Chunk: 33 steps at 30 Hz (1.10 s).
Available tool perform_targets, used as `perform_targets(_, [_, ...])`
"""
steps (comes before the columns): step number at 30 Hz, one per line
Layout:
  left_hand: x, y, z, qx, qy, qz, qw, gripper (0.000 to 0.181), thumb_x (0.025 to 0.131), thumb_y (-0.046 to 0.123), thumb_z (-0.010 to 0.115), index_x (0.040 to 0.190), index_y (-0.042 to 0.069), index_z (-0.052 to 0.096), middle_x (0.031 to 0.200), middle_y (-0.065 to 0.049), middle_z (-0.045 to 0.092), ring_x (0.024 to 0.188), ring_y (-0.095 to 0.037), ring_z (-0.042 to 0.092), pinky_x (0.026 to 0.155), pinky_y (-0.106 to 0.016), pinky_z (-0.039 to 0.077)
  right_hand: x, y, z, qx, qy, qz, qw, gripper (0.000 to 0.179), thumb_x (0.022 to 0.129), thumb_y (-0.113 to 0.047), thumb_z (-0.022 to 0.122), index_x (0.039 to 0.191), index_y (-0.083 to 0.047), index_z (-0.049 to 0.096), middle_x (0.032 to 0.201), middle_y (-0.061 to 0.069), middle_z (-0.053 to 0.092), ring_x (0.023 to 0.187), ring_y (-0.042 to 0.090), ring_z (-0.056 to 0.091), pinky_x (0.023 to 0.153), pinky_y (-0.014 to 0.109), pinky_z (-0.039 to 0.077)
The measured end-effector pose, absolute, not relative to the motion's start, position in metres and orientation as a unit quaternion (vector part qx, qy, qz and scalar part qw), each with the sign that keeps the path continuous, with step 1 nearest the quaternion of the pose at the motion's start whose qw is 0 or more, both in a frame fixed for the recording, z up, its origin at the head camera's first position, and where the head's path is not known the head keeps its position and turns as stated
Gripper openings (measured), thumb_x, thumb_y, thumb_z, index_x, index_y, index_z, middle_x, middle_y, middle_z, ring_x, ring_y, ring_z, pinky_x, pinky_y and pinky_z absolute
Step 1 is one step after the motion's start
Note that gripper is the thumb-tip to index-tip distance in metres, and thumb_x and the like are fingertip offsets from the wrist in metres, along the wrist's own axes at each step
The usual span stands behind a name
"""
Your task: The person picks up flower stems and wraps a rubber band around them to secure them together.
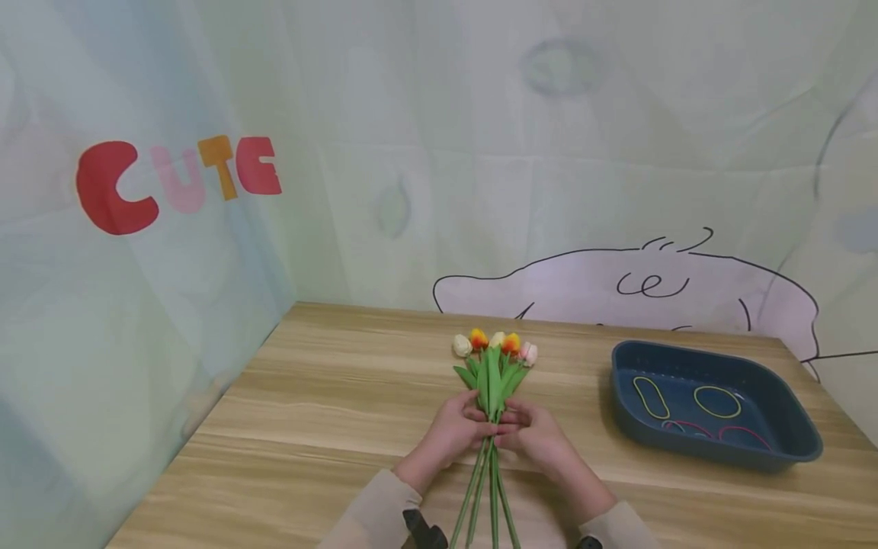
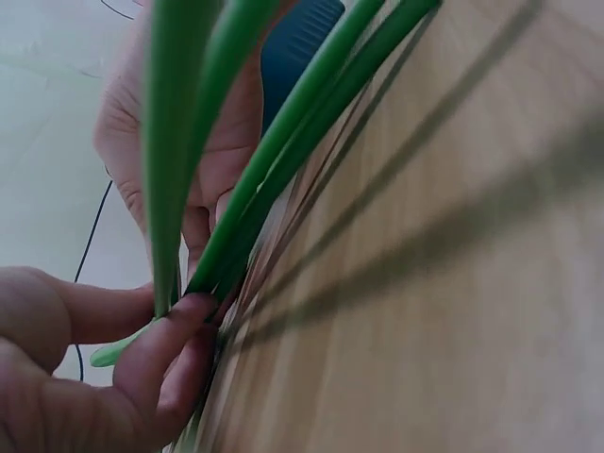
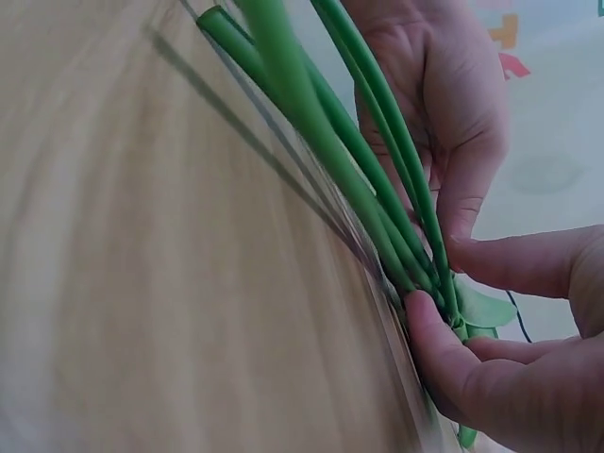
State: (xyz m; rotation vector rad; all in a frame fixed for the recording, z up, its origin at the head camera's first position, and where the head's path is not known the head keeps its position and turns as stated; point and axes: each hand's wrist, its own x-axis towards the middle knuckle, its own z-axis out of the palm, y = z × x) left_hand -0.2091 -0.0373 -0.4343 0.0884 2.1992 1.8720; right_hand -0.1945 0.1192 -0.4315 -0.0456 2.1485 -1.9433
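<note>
A bunch of tulips (image 1: 493, 374), with white, orange and pink heads and green leaves, points away from me above the wooden table. My left hand (image 1: 453, 427) grips the stems from the left, just below the leaves. From the other side, my right hand (image 1: 538, 436) pinches them at the same height. Below both hands the green stems (image 1: 494, 496) fan apart toward me. In the left wrist view, thumb and fingers of the left hand (image 2: 104, 377) close around the stems. Fingertips of the right hand (image 3: 528, 354) meet at the stems in the right wrist view.
A dark blue basin (image 1: 713, 455) stands on the table to the right. Inside lie several thin loops like rubber bands, among them a yellow one (image 1: 717, 388) and red ones. The wooden table (image 1: 329, 381) ends at a printed cloth backdrop (image 1: 480, 191) behind and at left.
</note>
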Motion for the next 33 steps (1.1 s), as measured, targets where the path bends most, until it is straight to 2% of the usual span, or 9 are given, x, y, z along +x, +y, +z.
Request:
perform_targets(4, [-0.2081,-0.0361,-0.4357,0.026,0.748,0.652,0.118,0.064,0.078,-0.007,0.072,0.136,-0.008,0.044,0.098,-0.018,0.065,0.085,-0.021,0.066,0.07,-0.031,0.063,-0.1943,0.1184,-0.4316,-0.014,0.732,-0.67,0.12,0.075,0.071,0.016,0.067,0.137,0.017,0.034,0.122,0.034,0.055,0.104,0.035,0.064,0.088,0.036,0.059])
perform_targets(12, [-0.2059,-0.0358,-0.4347,0.024,0.736,0.662,0.141,0.048,0.082,-0.008,0.069,0.124,-0.019,0.05,0.096,-0.024,0.069,0.085,-0.028,0.071,0.072,-0.031,0.063,-0.1947,0.1169,-0.4342,-0.028,0.734,-0.669,0.113,0.073,0.07,0.016,0.066,0.136,0.018,0.035,0.122,0.035,0.055,0.104,0.035,0.064,0.086,0.035,0.06])
perform_targets(21, [-0.2083,-0.0378,-0.4354,0.028,0.739,0.651,0.169,0.025,0.084,-0.006,0.068,0.107,-0.015,0.063,0.089,-0.021,0.071,0.081,-0.026,0.072,0.07,-0.031,0.063,-0.194,0.1162,-0.4333,-0.037,0.74,-0.662,0.114,0.072,0.07,0.017,0.067,0.135,0.018,0.037,0.119,0.033,0.057,0.1,0.032,0.065,0.084,0.034,0.06])
perform_targets(33, [-0.2106,-0.0427,-0.4366,0.028,0.732,0.647,0.212,0.02,0.086,-0.002,0.068,0.102,-0.012,0.067,0.088,-0.015,0.07,0.08,-0.028,0.072,0.07,-0.032,0.063,-0.1922,0.1167,-0.4304,-0.043,0.764,-0.633,0.116,0.075,0.069,0.014,0.071,0.136,0.015,0.039,0.117,0.026,0.061,0.097,0.027,0.065,0.084,0.036,0.059])
